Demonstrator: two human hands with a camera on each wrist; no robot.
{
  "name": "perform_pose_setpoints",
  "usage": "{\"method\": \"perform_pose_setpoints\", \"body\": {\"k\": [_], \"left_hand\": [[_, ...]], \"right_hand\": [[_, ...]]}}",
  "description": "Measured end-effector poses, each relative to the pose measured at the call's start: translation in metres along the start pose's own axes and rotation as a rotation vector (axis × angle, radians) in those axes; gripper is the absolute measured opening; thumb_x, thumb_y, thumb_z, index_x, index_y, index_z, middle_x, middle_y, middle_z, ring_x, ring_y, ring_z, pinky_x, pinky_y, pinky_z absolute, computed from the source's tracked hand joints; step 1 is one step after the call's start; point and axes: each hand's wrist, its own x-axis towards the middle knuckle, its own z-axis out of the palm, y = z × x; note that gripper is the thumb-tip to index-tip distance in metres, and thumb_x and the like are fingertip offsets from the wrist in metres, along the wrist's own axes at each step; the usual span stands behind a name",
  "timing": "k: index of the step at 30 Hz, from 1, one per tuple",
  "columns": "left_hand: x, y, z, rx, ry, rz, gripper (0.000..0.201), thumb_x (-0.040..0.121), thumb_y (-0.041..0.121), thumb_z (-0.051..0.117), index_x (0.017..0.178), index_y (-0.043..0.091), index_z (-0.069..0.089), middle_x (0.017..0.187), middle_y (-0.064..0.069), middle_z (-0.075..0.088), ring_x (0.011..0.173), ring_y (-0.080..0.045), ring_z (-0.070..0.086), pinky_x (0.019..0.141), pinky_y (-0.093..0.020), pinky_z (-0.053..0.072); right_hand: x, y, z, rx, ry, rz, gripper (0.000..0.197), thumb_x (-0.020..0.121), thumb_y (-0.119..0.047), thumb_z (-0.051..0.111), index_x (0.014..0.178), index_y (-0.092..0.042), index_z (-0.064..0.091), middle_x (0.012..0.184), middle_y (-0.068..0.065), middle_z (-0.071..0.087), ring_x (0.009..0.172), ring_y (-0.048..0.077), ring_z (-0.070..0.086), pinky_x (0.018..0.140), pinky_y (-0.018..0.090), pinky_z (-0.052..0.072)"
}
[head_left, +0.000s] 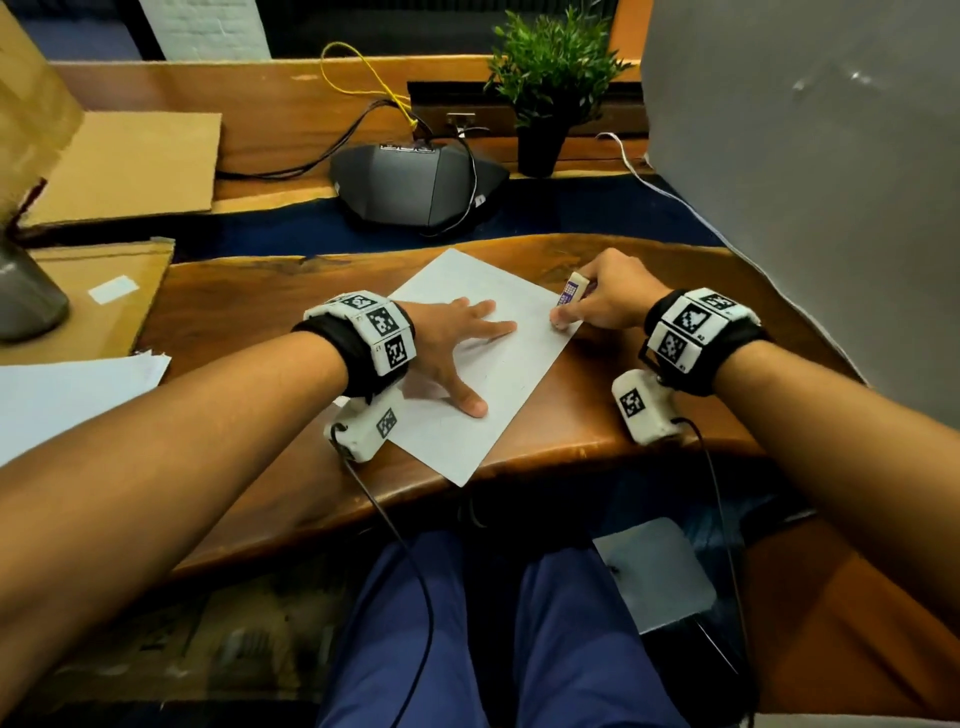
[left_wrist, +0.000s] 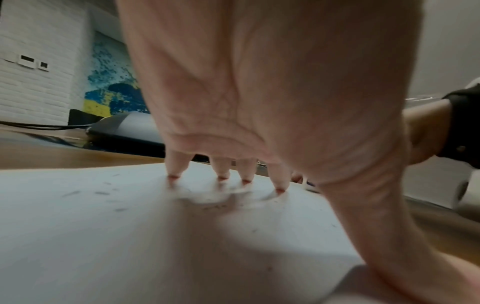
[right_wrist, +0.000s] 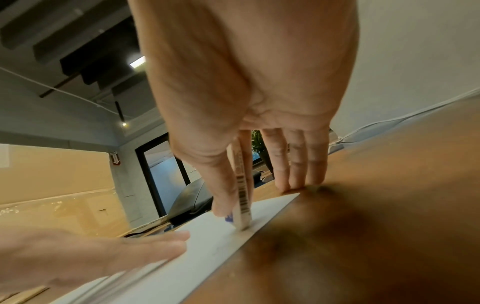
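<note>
A white sheet of paper (head_left: 498, 379) lies skewed on the brown wooden desk (head_left: 249, 312). My left hand (head_left: 457, 338) presses flat on the paper (left_wrist: 103, 226) with spread, straight fingers (left_wrist: 223, 170). My right hand (head_left: 608, 296) pinches a white eraser (head_left: 573, 288) in a purple-printed sleeve between thumb and forefinger. The eraser (right_wrist: 242, 203) stands tilted with its lower end touching the paper's (right_wrist: 202, 255) right edge. The other fingers (right_wrist: 298, 164) of the right hand rest on the desk beyond the paper. Small grey crumbs lie scattered on the paper.
A dark conference phone (head_left: 415, 182) with cables sits behind the paper, beside a potted plant (head_left: 545, 88). Cardboard sheets (head_left: 124, 166) and a stack of white paper (head_left: 72, 395) lie at the left. A grey panel (head_left: 810, 182) stands at the right. The desk's front edge is close.
</note>
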Motion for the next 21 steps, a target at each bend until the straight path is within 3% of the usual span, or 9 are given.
{"method": "perform_pose_setpoints", "body": {"k": [2,5,8,11,13,14,16,18,21], "left_hand": [[-0.006,-0.005,-0.001,-0.127,0.129,-0.035,0.106,0.069,0.07,0.07,0.153,0.045,0.012,0.163,0.002,0.015,0.147,-0.026,0.021,0.118,-0.05,0.021],[-0.015,-0.019,-0.008,-0.217,0.379,-0.226,0.088,0.073,0.067,0.069,0.146,0.026,0.041,0.144,-0.003,0.05,0.128,-0.026,0.047,0.104,-0.042,0.042],[-0.025,-0.029,-0.014,-0.1,0.396,-0.431,0.067,0.075,0.064,0.071,0.119,0.014,0.064,0.119,-0.006,0.063,0.109,-0.026,0.057,0.085,-0.037,0.052],[-0.036,-0.029,-0.007,-0.147,0.421,-0.44,0.035,0.085,0.043,0.072,0.088,0.009,0.072,0.09,-0.006,0.069,0.086,-0.024,0.064,0.072,-0.034,0.055],[-0.037,-0.032,0.001,-0.213,0.458,-0.376,0.016,0.089,0.023,0.07,0.087,0.007,0.075,0.091,-0.007,0.071,0.089,-0.025,0.066,0.073,-0.033,0.054],[-0.039,-0.035,0.005,-0.223,0.466,-0.342,0.012,0.089,0.014,0.068,0.097,0.008,0.076,0.101,-0.006,0.072,0.096,-0.024,0.065,0.076,-0.031,0.053],[-0.041,-0.039,0.012,-0.222,0.449,-0.326,0.039,0.087,0.011,0.07,0.125,0.015,0.066,0.126,-0.006,0.064,0.112,-0.023,0.06,0.087,-0.03,0.049],[-0.045,-0.041,0.016,-0.213,0.391,-0.437,0.066,0.082,0.033,0.076,0.141,0.017,0.05,0.139,-0.006,0.054,0.122,-0.026,0.054,0.097,-0.037,0.048],[-0.053,-0.042,0.017,-0.136,0.252,-0.648,0.08,0.076,0.065,0.07,0.13,0.009,0.052,0.119,-0.009,0.061,0.103,-0.026,0.06,0.083,-0.035,0.051]], "right_hand": [[-0.002,-0.001,0.003,0.021,0.019,0.019,0.039,0.08,-0.032,0.081,0.11,-0.009,0.071,0.1,0.004,0.065,0.09,0.018,0.06,0.071,0.028,0.046],[-0.005,-0.001,0.005,0.015,0.041,0.044,0.045,0.08,-0.033,0.081,0.116,-0.009,0.069,0.104,0.004,0.064,0.093,0.02,0.06,0.075,0.03,0.048],[-0.006,-0.003,0.007,0.001,0.067,0.065,0.049,0.075,-0.037,0.084,0.115,-0.011,0.07,0.114,0.008,0.067,0.098,0.024,0.064,0.085,0.037,0.056],[-0.011,-0.005,0.009,-0.006,0.092,0.073,0.049,0.075,-0.039,0.084,0.113,-0.013,0.07,0.116,0.011,0.066,0.099,0.027,0.065,0.089,0.042,0.056],[-0.013,-0.002,0.012,-0.014,0.11,0.077,0.048,0.077,-0.04,0.082,0.114,-0.012,0.069,0.115,0.011,0.065,0.097,0.026,0.064,0.087,0.04,0.056],[-0.014,-0.001,0.012,-0.014,0.119,0.077,0.048,0.078,-0.039,0.081,0.115,-0.011,0.069,0.116,0.011,0.064,0.097,0.026,0.063,0.085,0.039,0.055],[-0.017,0.001,0.013,-0.015,0.126,0.092,0.051,0.079,-0.039,0.081,0.119,-0.011,0.067,0.119,0.011,0.061,0.098,0.026,0.062,0.084,0.038,0.054],[-0.019,0.0,0.012,-0.025,0.117,0.102,0.053,0.077,-0.04,0.082,0.119,-0.012,0.066,0.121,0.012,0.061,0.1,0.028,0.062,0.086,0.04,0.055],[-0.024,-0.004,0.01,-0.032,0.1,0.111,0.052,0.077,-0.041,0.082,0.117,-0.013,0.067,0.119,0.012,0.063,0.099,0.028,0.063,0.088,0.044,0.056]]}}
